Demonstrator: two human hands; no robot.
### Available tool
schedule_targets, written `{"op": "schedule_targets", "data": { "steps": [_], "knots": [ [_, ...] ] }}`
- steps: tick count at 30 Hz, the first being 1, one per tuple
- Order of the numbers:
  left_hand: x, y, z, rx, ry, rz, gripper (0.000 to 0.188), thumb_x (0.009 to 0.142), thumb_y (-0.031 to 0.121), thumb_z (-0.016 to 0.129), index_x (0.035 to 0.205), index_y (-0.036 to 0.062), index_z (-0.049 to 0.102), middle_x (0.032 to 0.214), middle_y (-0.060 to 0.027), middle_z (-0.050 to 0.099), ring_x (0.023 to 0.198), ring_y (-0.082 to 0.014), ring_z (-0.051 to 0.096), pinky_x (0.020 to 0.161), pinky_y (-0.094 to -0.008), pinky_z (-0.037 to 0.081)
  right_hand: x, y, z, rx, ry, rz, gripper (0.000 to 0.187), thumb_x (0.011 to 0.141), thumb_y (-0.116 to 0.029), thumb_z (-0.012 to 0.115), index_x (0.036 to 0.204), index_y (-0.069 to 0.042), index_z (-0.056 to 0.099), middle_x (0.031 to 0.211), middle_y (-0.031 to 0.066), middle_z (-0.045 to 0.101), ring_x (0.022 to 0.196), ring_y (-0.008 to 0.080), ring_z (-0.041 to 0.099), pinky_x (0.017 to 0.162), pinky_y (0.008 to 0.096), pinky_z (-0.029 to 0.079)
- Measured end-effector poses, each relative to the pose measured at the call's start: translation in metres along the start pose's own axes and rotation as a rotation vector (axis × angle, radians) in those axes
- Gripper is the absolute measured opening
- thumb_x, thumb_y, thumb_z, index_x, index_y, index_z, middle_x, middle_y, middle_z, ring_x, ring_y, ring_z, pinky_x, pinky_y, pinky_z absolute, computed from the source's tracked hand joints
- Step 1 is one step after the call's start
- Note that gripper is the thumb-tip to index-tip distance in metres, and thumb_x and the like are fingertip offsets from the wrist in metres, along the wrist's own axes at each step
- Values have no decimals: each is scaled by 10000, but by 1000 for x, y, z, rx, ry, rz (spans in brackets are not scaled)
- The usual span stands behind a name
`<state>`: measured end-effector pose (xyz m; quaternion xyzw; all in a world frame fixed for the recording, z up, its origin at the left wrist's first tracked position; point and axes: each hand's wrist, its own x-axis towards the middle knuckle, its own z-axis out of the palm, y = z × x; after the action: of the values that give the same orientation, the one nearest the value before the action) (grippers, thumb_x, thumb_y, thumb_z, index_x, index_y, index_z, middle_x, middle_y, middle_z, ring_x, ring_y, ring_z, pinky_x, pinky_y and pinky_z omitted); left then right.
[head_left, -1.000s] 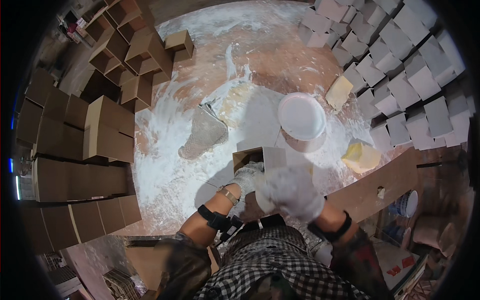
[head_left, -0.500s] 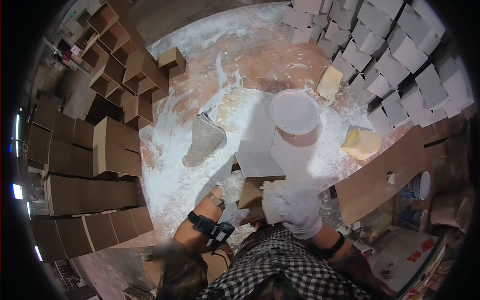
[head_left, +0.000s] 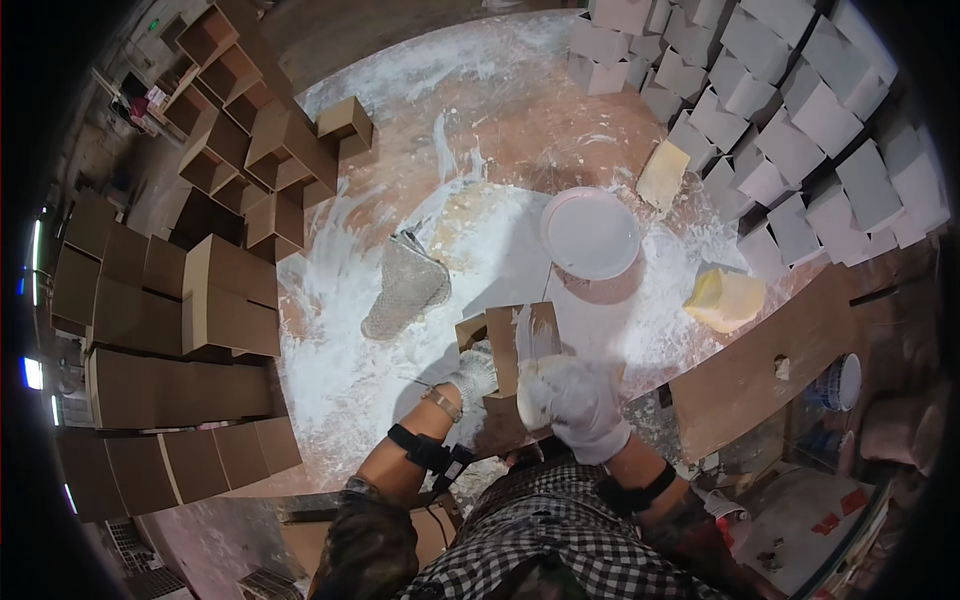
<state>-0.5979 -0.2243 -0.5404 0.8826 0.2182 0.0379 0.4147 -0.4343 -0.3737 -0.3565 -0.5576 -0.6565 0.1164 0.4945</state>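
Note:
A small brown cardboard box [head_left: 508,350] is held low over the table, close to my body. My left hand [head_left: 474,372], in a knitted white-dusted glove, reaches into the box's open side and grips it; some of its fingers are hidden. In a white-smeared glove, my right hand [head_left: 590,412] is closed round a pale sponge [head_left: 540,388] and works at the box's right part. A wet white streak runs down the brown panel facing up. Just beyond stands a round tub [head_left: 592,232] of whitish liquid, and a grey mesh cloth [head_left: 405,287] lies to the left.
Brown open boxes [head_left: 232,300] are stacked along the left side. White-coated boxes [head_left: 770,120] pile up at the far right. Two yellowish sponge blocks [head_left: 725,300] [head_left: 663,175] lie right of the tub. A brown board [head_left: 765,365] leans at the table's right edge.
The box has turned: its grey-white coated panel faced up before, and a brown panel with a white streak does now. My right hand with the sponge has shifted slightly left.

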Motion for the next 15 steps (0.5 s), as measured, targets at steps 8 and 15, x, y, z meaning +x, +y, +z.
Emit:
{"op": "schedule_targets", "data": {
  "steps": [8, 15],
  "knots": [
    [22, 75, -42, 461, -319, -31, 341, 846, 252, 591, 1116, 51, 644, 1059, -207, 643, 990, -349, 628, 781, -454, 528, 32, 61, -31, -208, 31, 35, 261, 606, -32, 634, 854, -101, 676, 680, 64, 607, 588, 260, 583, 541, 367, 458],
    [31, 81, -44, 349, -409, -235, 359, 834, 247, 601, 1121, 35, 640, 1095, -228, 626, 1019, -340, 629, 817, -437, 526, -14, 49, -11, -335, -27, -5, 357, 612, -31, 655, 965, -49, 704, 738, 116, 613, 668, 287, 595, 610, 387, 476]
  ]
}}
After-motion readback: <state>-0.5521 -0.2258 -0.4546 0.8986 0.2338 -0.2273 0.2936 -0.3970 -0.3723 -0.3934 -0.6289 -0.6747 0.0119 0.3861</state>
